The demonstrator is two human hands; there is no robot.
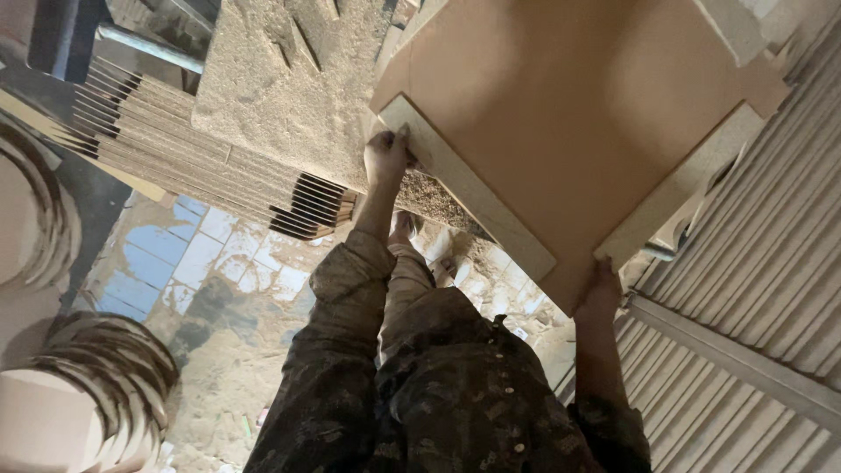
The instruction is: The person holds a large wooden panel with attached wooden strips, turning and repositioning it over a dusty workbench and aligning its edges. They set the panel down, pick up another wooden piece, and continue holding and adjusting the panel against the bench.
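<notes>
Both hands grip one large tan board that fills the upper right of the view. Left hand closes its fingers over the board's pale left edge; right hand clasps the near corner from beneath, fingers hidden, so I cannot tell how tightly. Smooth and brown on its face, the board shows lighter cut edges. Left of it lies a sawdust-covered stack of thin sheets. Below, blue-and-white floor tiles are dusty; curved wooden pieces sit near left, and corrugated metal runs right.

At nine o'clock our way is blocked by the stack of slats; the tiled floor lies open at seven; ribbed panels wall three o'clock.
</notes>
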